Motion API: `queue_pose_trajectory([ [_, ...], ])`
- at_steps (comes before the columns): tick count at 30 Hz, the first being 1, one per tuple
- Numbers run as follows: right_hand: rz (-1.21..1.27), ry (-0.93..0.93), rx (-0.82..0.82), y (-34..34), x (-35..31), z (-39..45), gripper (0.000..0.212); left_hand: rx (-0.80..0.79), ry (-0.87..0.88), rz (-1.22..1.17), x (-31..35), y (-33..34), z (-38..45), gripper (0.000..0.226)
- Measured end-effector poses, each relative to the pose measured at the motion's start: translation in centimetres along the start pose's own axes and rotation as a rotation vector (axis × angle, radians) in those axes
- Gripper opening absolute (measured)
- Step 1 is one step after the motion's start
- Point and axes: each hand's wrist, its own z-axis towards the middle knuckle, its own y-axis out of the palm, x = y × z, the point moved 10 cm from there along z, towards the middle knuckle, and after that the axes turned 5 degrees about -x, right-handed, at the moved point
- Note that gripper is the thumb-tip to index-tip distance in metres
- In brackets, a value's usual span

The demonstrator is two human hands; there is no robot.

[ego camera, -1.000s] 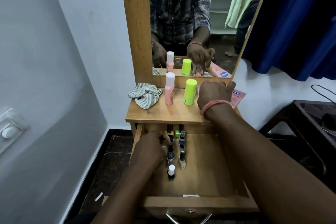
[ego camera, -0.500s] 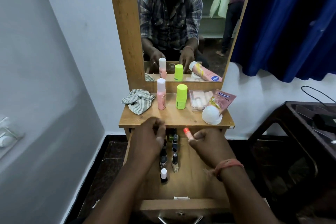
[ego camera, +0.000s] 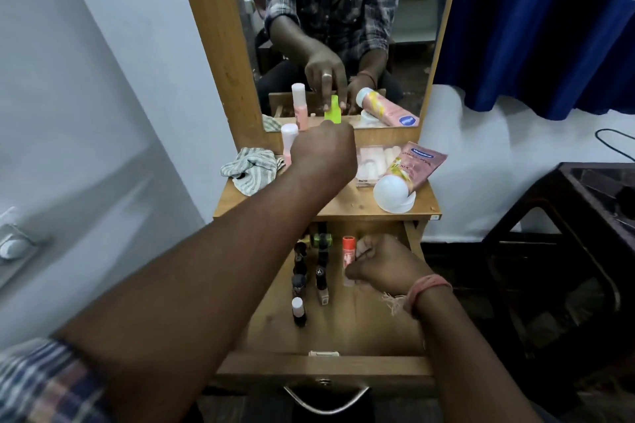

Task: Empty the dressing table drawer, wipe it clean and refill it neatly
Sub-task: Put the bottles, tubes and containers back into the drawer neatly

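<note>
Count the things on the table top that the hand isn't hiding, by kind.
Striped cloth: 1
Pink bottle: 1
Clear box: 1
Pink tube: 1
Total: 4

- There is one view only, from the wide-angle camera on my head, looking forward and steeply down.
- It sits close above the small wooden desk (ego camera: 354, 204) and its open wooden drawer (ego camera: 326, 366), which fill the middle of the frame.
- My two forearms enter from the bottom edge, so the lens is just behind and above them.
- It faces the tall wood-framed mirror (ego camera: 405, 55), which throws back my plaid-shirted torso and the headset.
- The wide angle bends the pale wall at left and the dark blue curtain (ego camera: 536, 24) at right.
</note>
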Motion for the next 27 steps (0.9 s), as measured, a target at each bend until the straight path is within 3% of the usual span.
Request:
queue_pose_trajectory([
  [6, -0.139, 0.005, -0.161, 2.8, 0.8, -0.7, 0.022, 0.1, 0.034, -0.153, -1.2, -1.0, -3.0, 0.03],
  [9, -0.195, -0.05, -0.242, 4.7, 0.7, -1.5, 0.022, 0.169, -0.013, -0.309, -3.6, -2.0, -6.6, 0.04],
  [16, -0.428, -0.134, -0.104, 6.2, -0.8, -1.8, 0.018, 0.155, -0.139, -0.825, -9.7, 1.2, -14.4, 0.048],
  [22, -0.585, -0.15, -0.066, 7.7, -1.6, -1.3, 0.016, 0.071, -0.138, -1.055, -11.0, 5.5, -15.4, 0.049],
  [27, -0.602, -0.131, -0.035, 7.7, -1.1, -1.0, 0.019, -0.007, -0.123, -1.101, -11.1, 7.7, -15.7, 0.048],
])
